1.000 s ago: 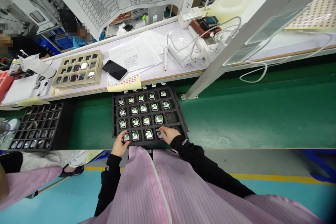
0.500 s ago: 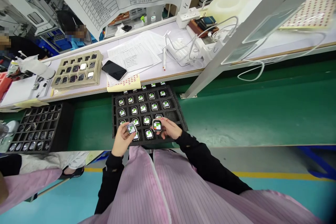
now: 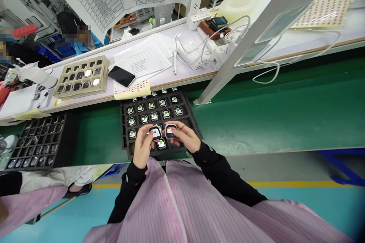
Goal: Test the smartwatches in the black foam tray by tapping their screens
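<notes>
My left hand (image 3: 143, 145) is closed on a square smartwatch head (image 3: 155, 133) without a strap, its screen lit mostly white. Beside it, my right hand (image 3: 185, 136) grips a second smartwatch head (image 3: 171, 131), thumb on the lit screen. The two watches are held side by side, close together, above a black foam tray (image 3: 190, 119). Rows of similar lit watches, such as one smartwatch (image 3: 166, 114), sit in the tray's compartments, showing green and white squares. My hands hide part of the front rows.
Left on the green bench stands another black tray (image 3: 67, 136) of watches. The white shelf above bears a beige tray (image 3: 81, 91), a phone (image 3: 121, 76), papers (image 3: 145, 59) and power strips (image 3: 194, 55). A slanted metal post (image 3: 212, 89) rises right of the foam tray. Another person sits across.
Both hands have come closer together over the tray, the left moving right and up with its watch. The screens now look mostly white, and my right thumb has moved onto its watch's screen.
</notes>
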### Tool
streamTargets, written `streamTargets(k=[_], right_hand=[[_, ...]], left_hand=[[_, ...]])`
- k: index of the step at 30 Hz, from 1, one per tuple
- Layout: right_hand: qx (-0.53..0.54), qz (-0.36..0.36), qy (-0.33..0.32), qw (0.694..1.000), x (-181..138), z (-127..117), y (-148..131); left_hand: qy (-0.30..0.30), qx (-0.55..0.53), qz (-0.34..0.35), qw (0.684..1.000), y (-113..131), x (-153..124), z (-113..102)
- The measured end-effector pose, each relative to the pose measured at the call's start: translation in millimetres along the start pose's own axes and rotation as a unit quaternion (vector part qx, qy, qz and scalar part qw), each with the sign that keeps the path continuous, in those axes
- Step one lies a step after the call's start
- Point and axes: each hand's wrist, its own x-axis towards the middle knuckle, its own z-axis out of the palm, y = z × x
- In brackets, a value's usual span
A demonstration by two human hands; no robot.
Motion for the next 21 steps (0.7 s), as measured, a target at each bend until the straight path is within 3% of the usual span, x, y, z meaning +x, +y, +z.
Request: streamTargets(k=[6, 11, 21], right_hand=[[-0.016, -0.009, 0.018, 1.000, -4.5, 3.4, 1.8], [-0.042, -0.028, 0.037, 0.998, -3.3, 6.3, 4.4], [-0.013, -0.011, 0.003, 1.000, -9.2, 3.5, 8.9]], left_hand=[[-0.033, 0.022, 0.020, 0.999, 1.7, -6.8, 3.1], [-0.014, 0.022, 0.013, 1.000, -0.8, -6.2, 5.1], [-0.009, 0.021, 0.016, 1.000, -4.5, -9.4, 3.7]])
